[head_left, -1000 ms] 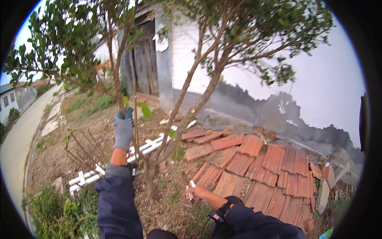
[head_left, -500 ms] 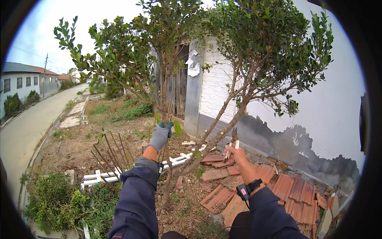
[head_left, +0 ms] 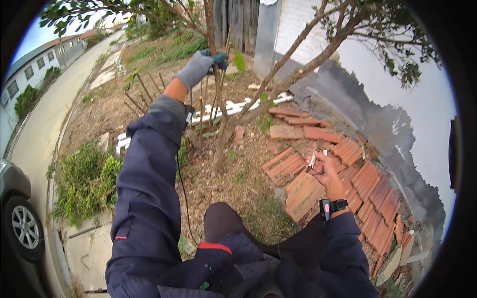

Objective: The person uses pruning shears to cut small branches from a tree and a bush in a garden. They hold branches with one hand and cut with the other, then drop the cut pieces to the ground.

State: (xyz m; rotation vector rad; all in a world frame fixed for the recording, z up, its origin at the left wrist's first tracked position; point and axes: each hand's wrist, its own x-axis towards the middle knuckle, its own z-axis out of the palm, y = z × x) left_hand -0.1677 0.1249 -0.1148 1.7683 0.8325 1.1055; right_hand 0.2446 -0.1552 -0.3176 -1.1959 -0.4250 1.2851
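Stretched forward, my left hand (head_left: pixel 198 69) wears a grey and dark green glove, its fingers wrapped round the thin left stem (head_left: pixel 210 25) of a small leafy tree. That stem joins a forked trunk (head_left: pixel 222 141) rooted in the soil. A thicker branch (head_left: pixel 323 57) leans from it to the right, bearing cut stubs. My bare right hand (head_left: pixel 325 169) is closed round pruning shears (head_left: pixel 312 160) with white handles, held over the roof tiles and apart from the tree. Their blades are small and hard to make out against the tiles.
Red roof tiles (head_left: pixel 367 181) lie piled along the white wall (head_left: pixel 387 104) at right. Behind the trunk are upright cut stalks (head_left: pixel 145 88) and a low white fence (head_left: pixel 238 106). Bushes (head_left: pixel 84 186), a road (head_left: pixel 59 99) and a parked car (head_left: pixel 20 213) are on the left.
The view has tilted down, bringing my legs and the car into sight. My left hand still grips the stem. My right hand with the shears has moved away from the branch, over the tiles.
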